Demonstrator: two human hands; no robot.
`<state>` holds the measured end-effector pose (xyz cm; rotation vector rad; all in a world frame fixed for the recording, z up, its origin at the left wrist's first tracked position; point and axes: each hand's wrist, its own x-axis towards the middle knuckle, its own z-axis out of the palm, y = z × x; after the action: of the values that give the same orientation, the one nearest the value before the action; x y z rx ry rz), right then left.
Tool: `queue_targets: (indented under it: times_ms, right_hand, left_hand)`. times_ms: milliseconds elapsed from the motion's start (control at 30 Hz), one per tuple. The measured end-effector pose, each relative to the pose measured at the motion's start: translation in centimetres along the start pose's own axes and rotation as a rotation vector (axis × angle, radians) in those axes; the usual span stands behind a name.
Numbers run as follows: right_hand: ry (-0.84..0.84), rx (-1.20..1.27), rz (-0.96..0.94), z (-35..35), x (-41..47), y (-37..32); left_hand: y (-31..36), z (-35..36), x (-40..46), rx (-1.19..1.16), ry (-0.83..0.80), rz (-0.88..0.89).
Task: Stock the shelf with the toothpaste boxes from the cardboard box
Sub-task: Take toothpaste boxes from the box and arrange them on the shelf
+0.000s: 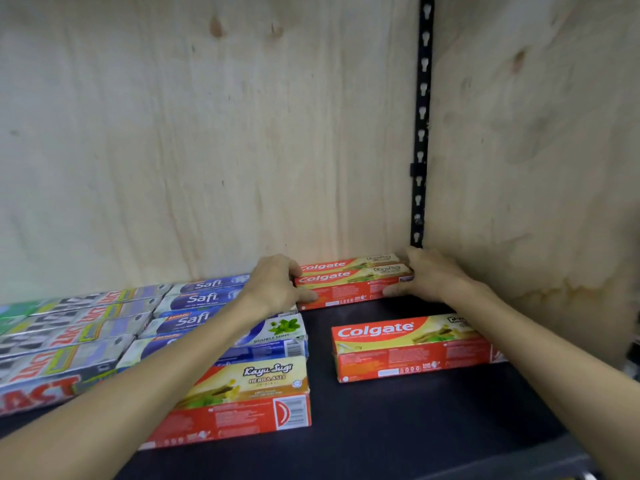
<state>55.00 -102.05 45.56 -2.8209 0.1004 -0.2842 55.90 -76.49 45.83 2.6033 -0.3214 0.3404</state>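
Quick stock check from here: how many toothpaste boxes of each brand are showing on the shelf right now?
Red Colgate boxes: 4, namely two at the back between left hand and right hand, one lone box, one Kayu Sugi box.
Blue Safi boxes: 3 with legible names.
Blue Double Mint box: 1.
Silver boxes, far left: at least 4, blurred.
Total: at least 12.

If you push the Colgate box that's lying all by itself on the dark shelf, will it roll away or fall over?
Probably neither. The lone Colgate box has flat sides and lies on a wide one, so it should slide, not roll or tip. It looks like stiff cardboard, so it likely keeps its shape. The dark shelf looks smooth, so it may slide easily.
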Motion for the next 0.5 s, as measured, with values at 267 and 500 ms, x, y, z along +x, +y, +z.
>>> queue_targets:
  times_ms: [267,500]
  right_hand:
    - [0.193,0.384,-0.107,-2.2,-7.8,0.6]
    - [0.079,0.265,-0.128,-4.1,-10.7,1.6]
  left_hand:
    - [3.4,-1.3,-6.8,-0.221,-0.200,0.297]
    - [3.5,-0.8,-7.7,-0.070,-0.285,0.243]
